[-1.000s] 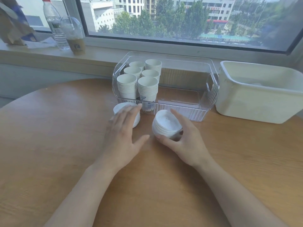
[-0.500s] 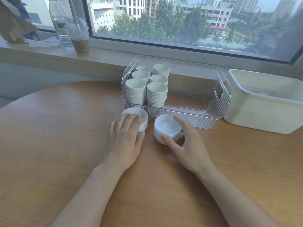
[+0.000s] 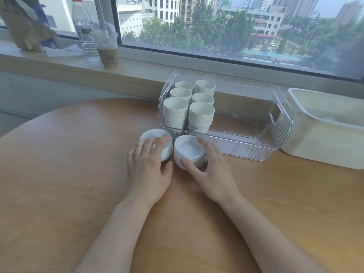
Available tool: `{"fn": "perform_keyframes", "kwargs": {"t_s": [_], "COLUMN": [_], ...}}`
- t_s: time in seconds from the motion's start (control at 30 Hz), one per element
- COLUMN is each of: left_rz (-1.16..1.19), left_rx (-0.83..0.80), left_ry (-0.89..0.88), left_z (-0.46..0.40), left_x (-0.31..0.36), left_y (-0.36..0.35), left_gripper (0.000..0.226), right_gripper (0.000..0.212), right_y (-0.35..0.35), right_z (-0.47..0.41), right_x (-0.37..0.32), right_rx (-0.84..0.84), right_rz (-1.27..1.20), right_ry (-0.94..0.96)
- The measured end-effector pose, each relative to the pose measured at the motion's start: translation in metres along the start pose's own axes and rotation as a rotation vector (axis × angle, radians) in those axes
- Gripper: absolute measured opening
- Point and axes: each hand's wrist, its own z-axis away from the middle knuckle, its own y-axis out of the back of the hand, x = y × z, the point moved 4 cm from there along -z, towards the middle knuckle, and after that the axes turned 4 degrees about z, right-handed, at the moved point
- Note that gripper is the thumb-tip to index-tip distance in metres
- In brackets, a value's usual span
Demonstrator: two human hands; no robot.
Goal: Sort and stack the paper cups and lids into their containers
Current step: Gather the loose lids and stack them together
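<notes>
Right hand (image 3: 210,172) fingers grasping upright lid stack (image 3: 189,151); left hand (image 3: 148,168) fingers released atop second stack (image 3: 155,138)

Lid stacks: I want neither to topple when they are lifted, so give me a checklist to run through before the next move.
1. Right hand holds the right lid stack, thumb in front, fingers behind: ok.
2. Left hand holds the left lid stack: not ok, fingers only rest on top.
3. Both stacks flat on the table: ok.
4. Free floor in the clear bin beside the cup stacks: ok.
5. Lids squarely aligned: cannot tell.
</notes>
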Motion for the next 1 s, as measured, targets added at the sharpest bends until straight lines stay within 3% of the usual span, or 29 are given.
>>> {"fn": "perform_keyframes", "kwargs": {"t_s": [0.1, 0.27, 0.43, 0.63, 0.83, 1.0], "left_rz": [-0.007, -0.036, -0.085, 0.016, 0.164, 0.248], "left_rx": [-0.035, -0.052, 0.049, 0.128, 0.014, -0.06], "left_ry": [-0.018, -0.019, -0.097, -0.192, -0.261, -0.288], "left_z": [0.001, 0.003, 0.0, -0.013, -0.028, -0.031], "left_x": [0.0, 0.002, 0.02, 0.076, 0.156, 0.207], "left_y": [-0.001, -0.003, 0.011, 0.024, 0.009, -0.01], "left_gripper": [0.079, 0.075, 0.075, 0.063, 0.057, 0.057], "right_gripper": [0.08, 0.085, 0.093, 0.073, 0.06, 0.051], "right_y": [-0.005, -0.004, 0.018, 0.11, 0.215, 0.262], "right_z": [-0.003, -0.003, 0.003, 0.005, -0.002, -0.007], "right_x": [-0.004, -0.002, -0.002, 0.013, 0.066, 0.112], "right_rx": [0.0, -0.008, -0.039, 0.133, 0.369, 0.357], "right_rz": [0.003, 0.011, 0.047, 0.13, 0.321, 0.534], "right_ry": [0.003, 0.014, 0.048, 0.052, -0.055, -0.144]}}
